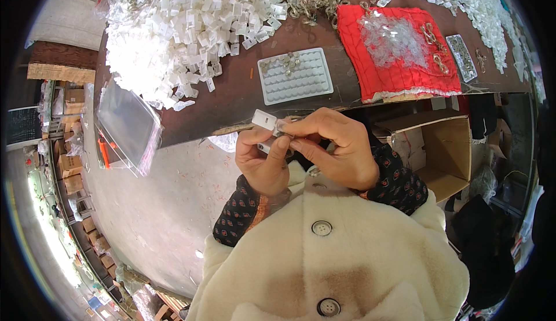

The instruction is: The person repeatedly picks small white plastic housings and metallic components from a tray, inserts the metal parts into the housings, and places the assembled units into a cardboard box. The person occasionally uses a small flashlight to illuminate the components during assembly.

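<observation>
Left hand [262, 162] was closed around a small white plastic clip [264, 119], right hand [339, 147] pinching a little metal piece [280, 128] onto it, both held just below the surface [243, 89] edge. Beyond the grip, the white tray [295, 76] held only a few finished pieces at its far end, most pockets unfilled; big pile of white clips [185, 26] up-left looked barely dented, so early going.

Single head-worn fisheye view, which looked steeply down the wearer's cream coat [324, 263] at close range. The hands sat near centre; the brown table [237, 89] lay beyond them at the far edge, the floor at left, with straight edges bowed toward the rim.
</observation>
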Motion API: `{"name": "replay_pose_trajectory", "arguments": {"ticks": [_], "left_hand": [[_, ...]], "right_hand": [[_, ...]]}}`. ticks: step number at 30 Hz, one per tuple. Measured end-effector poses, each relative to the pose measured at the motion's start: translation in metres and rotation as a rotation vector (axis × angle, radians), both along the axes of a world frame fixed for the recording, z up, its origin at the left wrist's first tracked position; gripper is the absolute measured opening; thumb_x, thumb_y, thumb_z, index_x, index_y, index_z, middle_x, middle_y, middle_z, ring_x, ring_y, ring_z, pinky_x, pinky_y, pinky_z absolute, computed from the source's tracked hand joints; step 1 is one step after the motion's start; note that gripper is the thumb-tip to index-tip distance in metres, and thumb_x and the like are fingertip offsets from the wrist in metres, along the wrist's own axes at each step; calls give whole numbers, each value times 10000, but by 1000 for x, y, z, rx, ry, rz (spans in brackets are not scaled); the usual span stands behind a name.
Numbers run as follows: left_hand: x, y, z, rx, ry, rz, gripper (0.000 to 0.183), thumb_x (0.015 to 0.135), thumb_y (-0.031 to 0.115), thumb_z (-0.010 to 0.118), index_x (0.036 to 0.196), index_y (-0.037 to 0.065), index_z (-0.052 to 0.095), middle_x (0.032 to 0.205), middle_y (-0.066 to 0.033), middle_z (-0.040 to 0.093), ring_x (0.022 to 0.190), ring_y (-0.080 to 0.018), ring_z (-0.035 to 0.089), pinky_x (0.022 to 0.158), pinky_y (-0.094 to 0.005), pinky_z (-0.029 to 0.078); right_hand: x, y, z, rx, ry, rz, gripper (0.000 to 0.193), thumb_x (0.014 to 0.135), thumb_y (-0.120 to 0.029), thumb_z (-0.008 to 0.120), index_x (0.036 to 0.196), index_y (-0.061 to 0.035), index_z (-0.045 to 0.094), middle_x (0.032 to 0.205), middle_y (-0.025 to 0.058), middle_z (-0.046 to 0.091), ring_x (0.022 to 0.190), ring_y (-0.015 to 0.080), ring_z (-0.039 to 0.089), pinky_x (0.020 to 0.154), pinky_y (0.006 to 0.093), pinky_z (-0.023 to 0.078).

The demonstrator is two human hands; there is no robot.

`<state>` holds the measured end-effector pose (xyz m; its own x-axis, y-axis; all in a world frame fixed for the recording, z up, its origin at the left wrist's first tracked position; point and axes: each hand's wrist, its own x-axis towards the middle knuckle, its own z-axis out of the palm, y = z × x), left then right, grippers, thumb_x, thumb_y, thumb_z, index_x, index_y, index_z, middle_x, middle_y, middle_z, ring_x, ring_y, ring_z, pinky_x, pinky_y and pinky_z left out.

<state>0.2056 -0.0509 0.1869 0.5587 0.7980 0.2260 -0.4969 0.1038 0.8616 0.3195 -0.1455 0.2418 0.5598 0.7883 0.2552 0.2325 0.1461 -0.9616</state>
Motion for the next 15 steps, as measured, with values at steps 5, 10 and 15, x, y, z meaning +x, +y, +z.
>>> {"name": "replay_pose_trajectory", "arguments": {"ticks": [5,10,15], "left_hand": [[1,-4,4,-24,-6,4,232,891,-2,669,1043,81,516,1021,-78,619,900,-154,623,755,-273,515],[4,-7,8,-26,-38,3,240,899,-15,650,1062,81,502,1057,-118,627,887,-150,619,751,-272,516],[3,-7,9,14,-52,-37,254,906,-28,629,1082,70,475,1063,-156,632,897,-180,625,760,-276,519]], "right_hand": [[-9,1,-5,-54,225,-22,304,804,42,665,1097,-35,658,871,32,634,695,73,592,625,221,496],[-11,3,-7,14,260,-36,244,807,57,641,1036,-26,644,867,28,629,686,60,572,619,214,482],[-7,-1,0,-15,166,-52,219,805,65,644,1006,-21,638,848,26,617,676,57,556,615,213,467]]}}
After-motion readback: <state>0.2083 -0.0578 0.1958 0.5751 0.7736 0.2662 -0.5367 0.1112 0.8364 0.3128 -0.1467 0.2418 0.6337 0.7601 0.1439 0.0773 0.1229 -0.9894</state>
